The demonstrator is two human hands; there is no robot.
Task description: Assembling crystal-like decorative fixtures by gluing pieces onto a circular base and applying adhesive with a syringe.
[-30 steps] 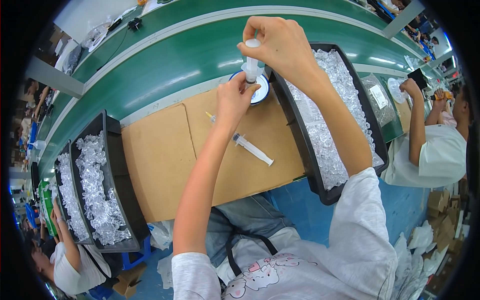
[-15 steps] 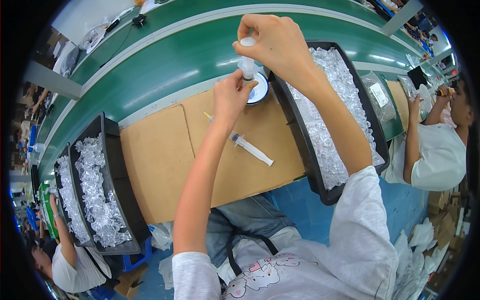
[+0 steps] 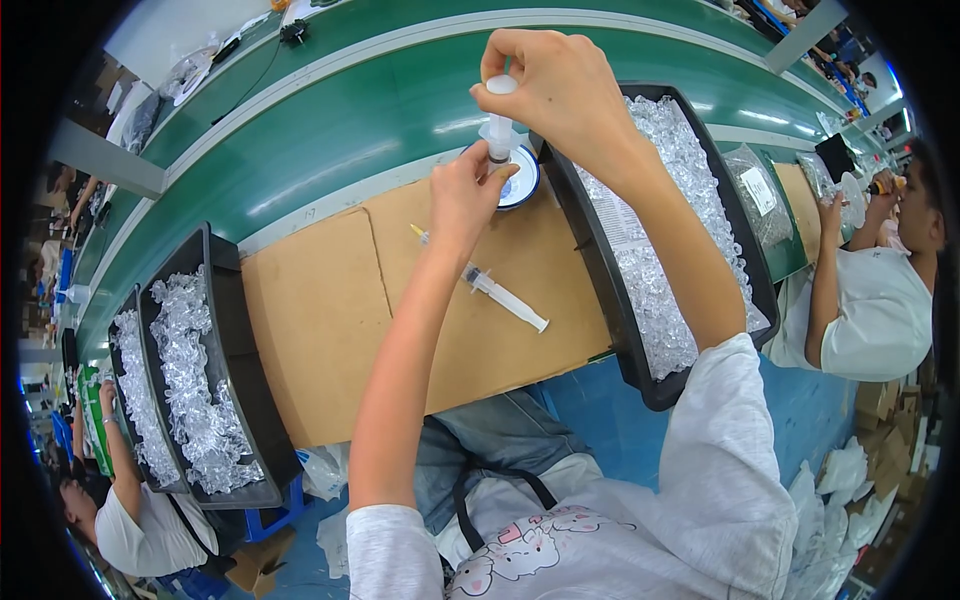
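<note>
The held syringe (image 3: 498,134) shifts only slightly rightward, near the bowl (image 3: 535,172). The left hand (image 3: 462,192) pinches its barrel, the right hand (image 3: 562,95) its plunger (image 3: 502,85); the same step seems to continue.

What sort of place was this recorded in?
Most likely a factory workshop for hand assembly or sorting. A long green workbench runs across the view, black trays hold heaps of small clear pieces, and a person in a white top is alongside.

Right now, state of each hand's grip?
Left hand: closed, holding a syringe by its barrel.
Right hand: closed, holding the same syringe's plunger end.
</note>
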